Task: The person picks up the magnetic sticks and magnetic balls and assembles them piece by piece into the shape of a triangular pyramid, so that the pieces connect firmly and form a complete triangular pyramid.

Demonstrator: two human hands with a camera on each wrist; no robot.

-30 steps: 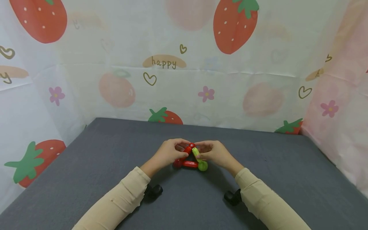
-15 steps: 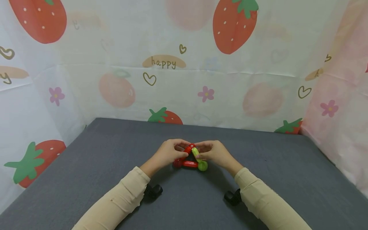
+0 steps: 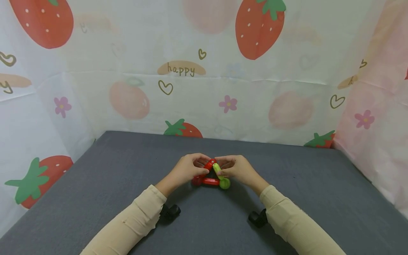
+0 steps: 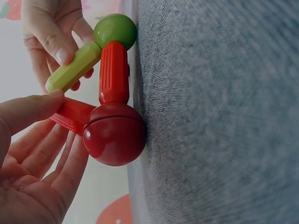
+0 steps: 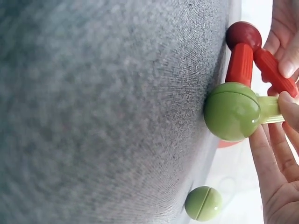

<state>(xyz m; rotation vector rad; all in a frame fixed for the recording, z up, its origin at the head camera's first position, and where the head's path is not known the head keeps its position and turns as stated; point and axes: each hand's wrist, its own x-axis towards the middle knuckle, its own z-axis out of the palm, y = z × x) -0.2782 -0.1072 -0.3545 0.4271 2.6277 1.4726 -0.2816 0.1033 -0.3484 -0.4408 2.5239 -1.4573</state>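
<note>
Magnetic rods and balls form a small triangle on the grey tabletop, between both hands. Along its near side a red rod (image 3: 211,182) joins a dark red ball (image 4: 115,135) to a green ball (image 3: 225,183). My left hand (image 3: 186,170) pinches a second red rod (image 4: 72,114), which slants up from the red ball. On the other side, my right hand (image 3: 239,170) pinches a yellow-green rod (image 4: 74,66) rising from the green ball. The upper rod ends come close together at the top; whether they touch is unclear.
Another green ball (image 5: 203,203) lies on the grey cloth, apart from the triangle, in the right wrist view. Black wrist devices (image 3: 259,219) show beneath both sleeves. A white curtain (image 3: 191,106) printed with strawberries stands along the table's back and sides.
</note>
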